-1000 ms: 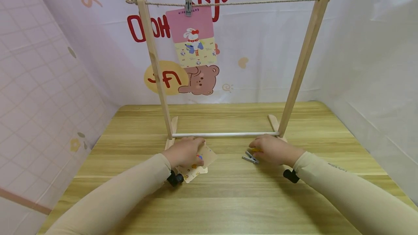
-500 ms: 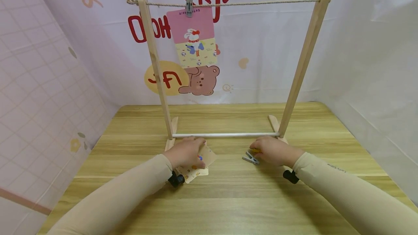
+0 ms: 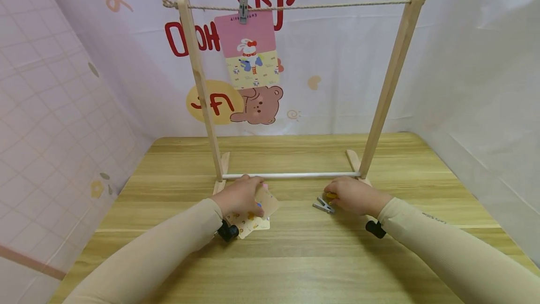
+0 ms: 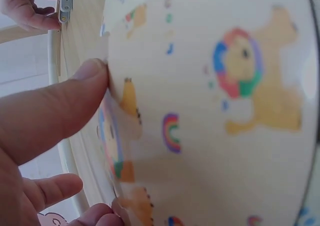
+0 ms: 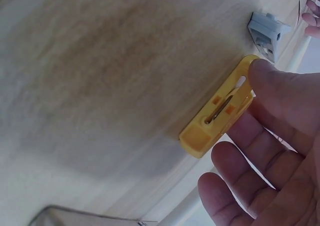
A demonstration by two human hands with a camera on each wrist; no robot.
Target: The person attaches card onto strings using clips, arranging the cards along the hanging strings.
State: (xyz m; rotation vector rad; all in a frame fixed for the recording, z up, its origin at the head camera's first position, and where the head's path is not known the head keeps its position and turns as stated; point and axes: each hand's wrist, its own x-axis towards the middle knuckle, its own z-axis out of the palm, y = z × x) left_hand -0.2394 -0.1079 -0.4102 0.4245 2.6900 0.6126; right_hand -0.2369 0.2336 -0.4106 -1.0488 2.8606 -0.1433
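My left hand (image 3: 241, 195) lies over a loose pile of printed cards (image 3: 267, 201) on the table. In the left wrist view the thumb (image 4: 60, 106) touches the edge of a cream card (image 4: 200, 171) with lions and rainbows, while one fingertip stands free of it. The lower fingertips lie by the cards' edge; their contact is partly hidden. My right hand (image 3: 353, 195) pinches a yellow clothespin (image 5: 217, 111) between thumb and fingers, low over the table. Just left of it rests a grey clothespin (image 3: 323, 205).
A wooden frame (image 3: 390, 83) stands beyond both hands, with a white bar (image 3: 291, 175) low across it. From its rope (image 3: 337, 4) hangs a pink and yellow card (image 3: 249, 50), held by another grey clothespin (image 3: 243, 3).
The cards under my left hand have shifted slightly, and a bit of pink now shows at their far edge. My right hand stays almost still with the yellow clothespin.
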